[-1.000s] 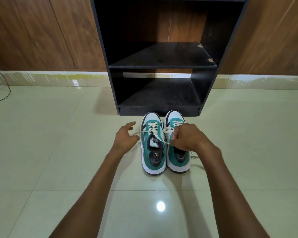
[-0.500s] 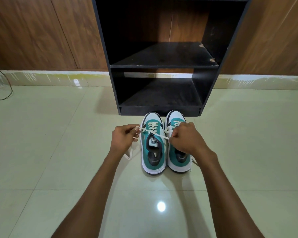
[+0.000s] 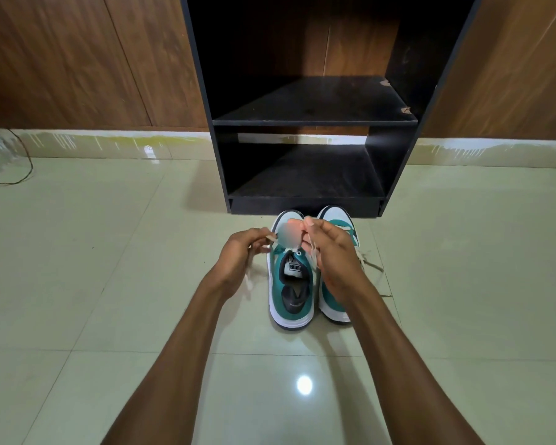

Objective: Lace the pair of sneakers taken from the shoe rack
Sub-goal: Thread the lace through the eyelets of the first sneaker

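Observation:
Two teal-and-white sneakers stand side by side on the floor, toes toward the rack. My left hand [image 3: 241, 252] pinches one end of the cream lace [image 3: 248, 284] of the left sneaker [image 3: 291, 293]; the loose end hangs down beside my wrist. My right hand [image 3: 329, 255] holds the other lace end above the same shoe's tongue and covers much of the right sneaker [image 3: 333, 311]. The laced eyelets between my hands are blurred. A loose lace of the right sneaker trails on the floor at the right.
A black shoe rack [image 3: 305, 123] with two bare shelves stands just beyond the shoe toes, against a brown wooden wall. Glossy pale floor tiles [image 3: 109, 284] spread all around. A thin dark cable [image 3: 16, 175] lies at the far left.
Both hands rose and came closer together over the left sneaker, pulling its lace ends upward. My left hand, open a second ago, now grips a lace end.

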